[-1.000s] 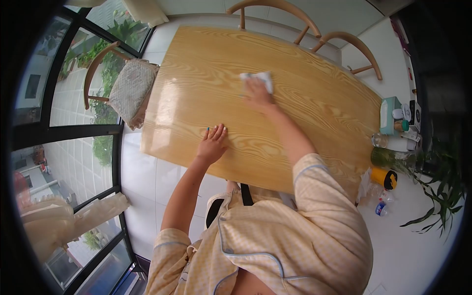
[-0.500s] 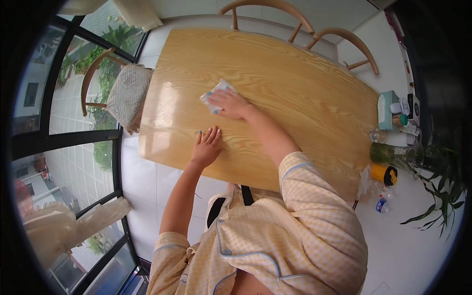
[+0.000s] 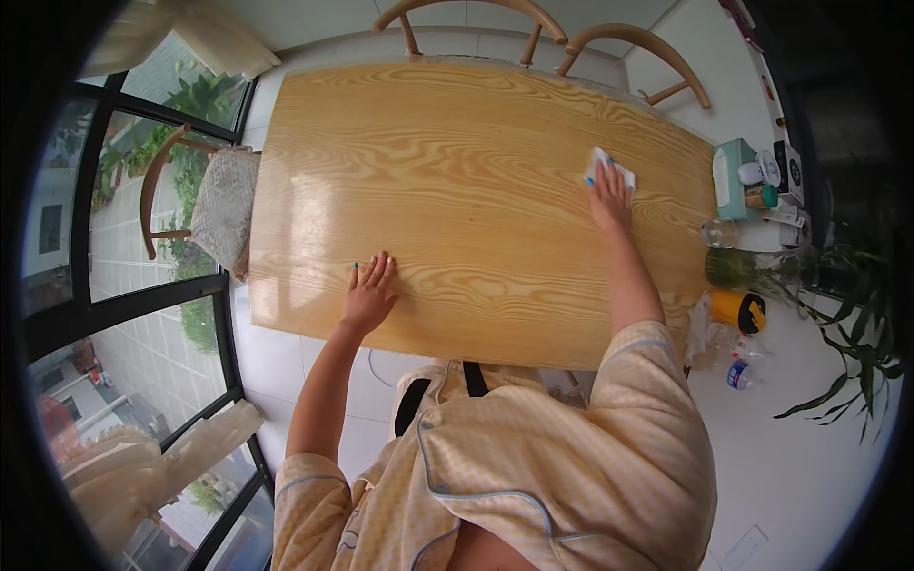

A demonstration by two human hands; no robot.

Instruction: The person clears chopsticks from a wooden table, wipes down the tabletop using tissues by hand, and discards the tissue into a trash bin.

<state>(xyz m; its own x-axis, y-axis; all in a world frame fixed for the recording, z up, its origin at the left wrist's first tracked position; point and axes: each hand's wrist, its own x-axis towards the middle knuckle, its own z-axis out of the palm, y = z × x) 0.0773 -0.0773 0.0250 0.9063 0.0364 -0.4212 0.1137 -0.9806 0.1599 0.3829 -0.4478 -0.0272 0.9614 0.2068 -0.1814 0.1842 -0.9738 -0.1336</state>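
Under my right hand (image 3: 609, 198), near the right side of the wooden table (image 3: 457, 228), is a white cloth (image 3: 599, 164). My fingers press it flat against the tabletop, and its edges show around them. Whether it is fabric or paper I cannot tell. My left hand (image 3: 369, 295) rests palm down on the table near its front left edge, fingers spread and holding nothing.
At the table's right end stand a tissue box (image 3: 731, 179), a glass jar (image 3: 720, 232), small containers and a vase with a leafy plant (image 3: 733, 269). Bottles (image 3: 741, 374) are at the lower right. Chairs (image 3: 468, 8) line the far side; a cushioned one (image 3: 227, 202) is at left.
My right hand has swept the cloth across the tabletop from left of the middle to the right side. My left hand stays flat on the table. The view has shifted slightly.
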